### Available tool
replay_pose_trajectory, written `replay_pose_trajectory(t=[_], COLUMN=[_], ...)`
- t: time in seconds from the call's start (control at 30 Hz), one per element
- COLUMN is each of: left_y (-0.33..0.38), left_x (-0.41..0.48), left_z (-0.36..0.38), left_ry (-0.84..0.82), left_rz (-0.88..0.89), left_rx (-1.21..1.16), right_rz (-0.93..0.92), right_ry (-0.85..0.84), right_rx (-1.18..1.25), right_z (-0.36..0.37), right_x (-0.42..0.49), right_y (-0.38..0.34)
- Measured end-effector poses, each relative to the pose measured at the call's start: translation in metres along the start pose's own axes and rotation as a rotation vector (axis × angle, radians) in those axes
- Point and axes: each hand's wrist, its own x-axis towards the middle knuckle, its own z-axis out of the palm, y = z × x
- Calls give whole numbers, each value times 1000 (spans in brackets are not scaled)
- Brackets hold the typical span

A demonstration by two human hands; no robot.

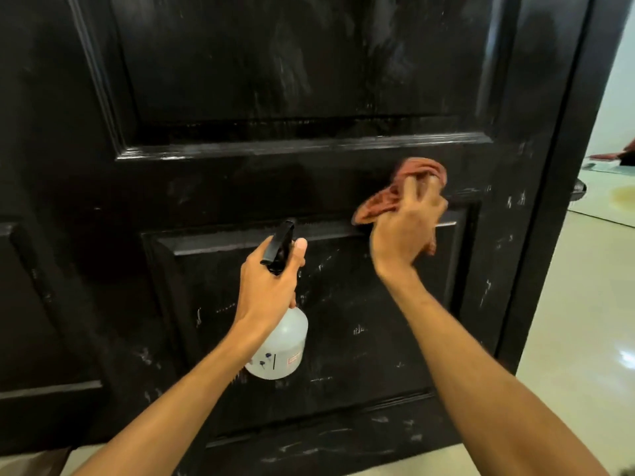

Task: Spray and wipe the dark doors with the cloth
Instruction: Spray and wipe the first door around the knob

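Fingers (410, 190) around cloth (385, 197) against door (240, 80)

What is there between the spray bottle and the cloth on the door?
In the head view, only bare dark door and its panel moulding lie between the spray bottle and the cloth.

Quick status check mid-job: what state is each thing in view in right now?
Door: open, smeared and streaked, white marks on lower panel.
Cloth: bunched, pressed against door.
Spray bottle: held upright, nozzle facing door.
Left hand: grips spray bottle neck.
Right hand: holds cloth.
Floor: glossy.
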Motion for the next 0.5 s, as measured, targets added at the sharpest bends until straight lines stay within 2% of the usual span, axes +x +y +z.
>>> replay_pose_trajectory(t=[0.07,0.1,0.13,0.17,0.27,0.3,0.33,0.37,0.47,0.5], left_y=[7,11,14,17,21,22,23,24,26,28], left_x=[2,3,4,5,8,9,11,12,13,12], left_z=[7,10,12,16,30,33,38,43,57,63], left_ry=[17,17,12,5,-26,-30,-32,-35,-46,-49], left_rz=[25,38,46,54,52,51,50,48,44,47], left_rx=[0,-3,-11,-19,-20,-16,-12,-10,-15,-19], right_rz=[-458,-623,-690,-625,10,135,150,74,-463,-592], right_ry=[-75,-139,-182,-175,68,107,95,48,-196,-272], right_rx=[32,30,31,62,223,239,202,146,53,50], right_z=[5,5,5,3,-4,-7,-8,-7,-3,-3], right_x=[-13,-17,-14,-4,37,46,50,49,14,8], right_y=[-16,-17,-12,-1,44,51,51,45,28,34])
